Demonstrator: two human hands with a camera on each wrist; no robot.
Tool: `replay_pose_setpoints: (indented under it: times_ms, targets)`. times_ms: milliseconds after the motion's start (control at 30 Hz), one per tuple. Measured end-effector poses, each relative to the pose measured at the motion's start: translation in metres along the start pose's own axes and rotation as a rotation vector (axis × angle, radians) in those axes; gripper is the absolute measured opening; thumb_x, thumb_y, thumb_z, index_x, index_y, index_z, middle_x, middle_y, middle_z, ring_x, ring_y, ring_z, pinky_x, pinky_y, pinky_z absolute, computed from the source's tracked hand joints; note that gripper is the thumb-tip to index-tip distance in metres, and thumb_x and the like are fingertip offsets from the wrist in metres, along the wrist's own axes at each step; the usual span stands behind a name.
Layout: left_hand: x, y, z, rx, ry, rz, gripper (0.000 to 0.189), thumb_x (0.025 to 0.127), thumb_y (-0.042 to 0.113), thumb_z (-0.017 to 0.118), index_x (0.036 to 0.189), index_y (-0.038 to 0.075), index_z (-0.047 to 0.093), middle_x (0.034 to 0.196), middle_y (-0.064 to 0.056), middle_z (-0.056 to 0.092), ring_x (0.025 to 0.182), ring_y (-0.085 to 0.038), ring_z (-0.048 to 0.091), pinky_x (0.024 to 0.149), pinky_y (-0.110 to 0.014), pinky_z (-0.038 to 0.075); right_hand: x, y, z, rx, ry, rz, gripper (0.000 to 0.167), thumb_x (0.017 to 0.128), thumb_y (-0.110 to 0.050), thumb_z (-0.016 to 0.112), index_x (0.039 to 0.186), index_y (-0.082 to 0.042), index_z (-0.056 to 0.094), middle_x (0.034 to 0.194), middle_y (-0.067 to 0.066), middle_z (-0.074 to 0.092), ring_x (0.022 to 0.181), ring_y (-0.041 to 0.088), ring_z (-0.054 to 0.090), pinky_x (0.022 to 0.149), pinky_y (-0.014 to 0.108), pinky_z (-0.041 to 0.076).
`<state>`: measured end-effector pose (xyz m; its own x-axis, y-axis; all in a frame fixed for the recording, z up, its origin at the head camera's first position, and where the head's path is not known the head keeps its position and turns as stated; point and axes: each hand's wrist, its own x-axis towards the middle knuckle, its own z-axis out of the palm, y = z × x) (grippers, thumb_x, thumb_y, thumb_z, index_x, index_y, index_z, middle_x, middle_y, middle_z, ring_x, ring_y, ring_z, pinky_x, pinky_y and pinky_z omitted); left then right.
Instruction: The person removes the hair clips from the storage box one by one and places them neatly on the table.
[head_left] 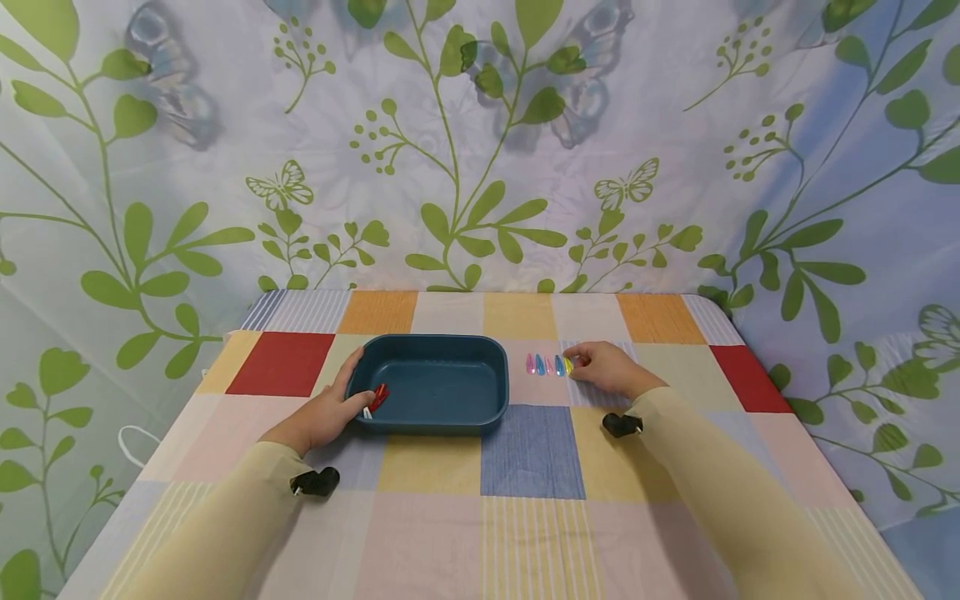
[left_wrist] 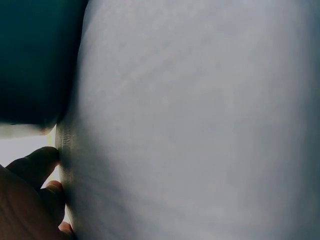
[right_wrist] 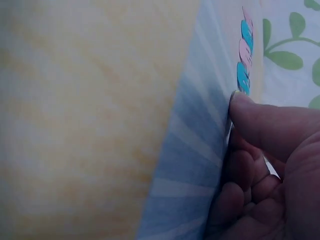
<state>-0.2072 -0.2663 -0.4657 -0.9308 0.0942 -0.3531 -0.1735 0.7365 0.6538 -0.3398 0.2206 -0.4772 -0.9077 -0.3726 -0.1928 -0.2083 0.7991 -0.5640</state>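
A dark blue rectangular plastic bin (head_left: 442, 429) sits left of centre on the patchwork cloth. My left hand (head_left: 321, 417) holds its left wall, thumb over the rim and fingers along the outside. Red hair clips (head_left: 380, 395) lie inside by that thumb, with a small white piece beside them. To the right of the bin, pink and blue snap hair clips (head_left: 540, 364) form a row. At the row's right end my right hand (head_left: 609, 369) pinches a yellow hair clip (head_left: 568, 367) at the cloth. In the right wrist view the thumb mostly hides this clip.
The patchwork tablecloth (head_left: 420, 533) covers the table. Behind it hangs a curtain (head_left: 480, 167) printed with green leaves and butterflies. A white cable (head_left: 135, 446) loops off the table's left edge. Black wrist cameras (head_left: 318, 482) sit on both sleeves.
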Motion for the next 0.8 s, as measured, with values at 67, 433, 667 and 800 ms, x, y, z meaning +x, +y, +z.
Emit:
replay_pose_setpoints:
  times_ms: [67, 433, 667, 800]
  targets:
    - [-0.0002, -0.0002, -0.0001, 0.001, -0.002, -0.002, 0.091, 0.102, 0.057, 0.052, 0.165, 0.048, -0.014, 0.175, -0.025, 0.009, 0.155, -0.065, 0.0, 0.111, -0.086, 0.027, 0.0003, 0.0, 0.0005, 0.001, -0.002, -0.003, 0.044, 0.096, -0.014, 0.073, 0.139, -0.003, 0.066, 0.096, 0.003, 0.065, 0.086, 0.018, 0.054, 0.08, 0.032, 0.044]
    - [-0.0001, -0.0013, -0.001, 0.0, -0.002, 0.008, 0.089, 0.103, 0.058, 0.05, 0.165, 0.047, -0.013, 0.175, -0.025, 0.01, 0.155, -0.065, -0.001, 0.112, -0.086, 0.026, 0.0, -0.0017, 0.0002, 0.034, -0.004, 0.014, 0.046, 0.096, -0.015, 0.072, 0.14, -0.003, 0.065, 0.092, 0.002, 0.062, 0.081, 0.017, 0.052, 0.076, 0.031, 0.042]
    - [0.0004, -0.0014, -0.0005, 0.002, -0.004, 0.009, 0.09, 0.103, 0.057, 0.05, 0.165, 0.047, -0.014, 0.175, -0.025, 0.009, 0.155, -0.064, -0.001, 0.112, -0.086, 0.026, 0.0001, -0.002, 0.0002, 0.041, -0.011, 0.012, 0.046, 0.096, -0.015, 0.073, 0.139, -0.002, 0.065, 0.093, 0.002, 0.063, 0.082, 0.016, 0.052, 0.076, 0.031, 0.042]
    - [0.0006, -0.0015, -0.0001, -0.003, -0.005, 0.009, 0.089, 0.103, 0.057, 0.05, 0.165, 0.048, -0.013, 0.175, -0.025, 0.009, 0.155, -0.064, -0.001, 0.112, -0.086, 0.026, -0.0006, -0.0023, 0.0004, 0.038, -0.015, 0.022, 0.045, 0.097, -0.015, 0.072, 0.14, -0.002, 0.065, 0.096, 0.003, 0.063, 0.084, 0.016, 0.052, 0.075, 0.029, 0.042]
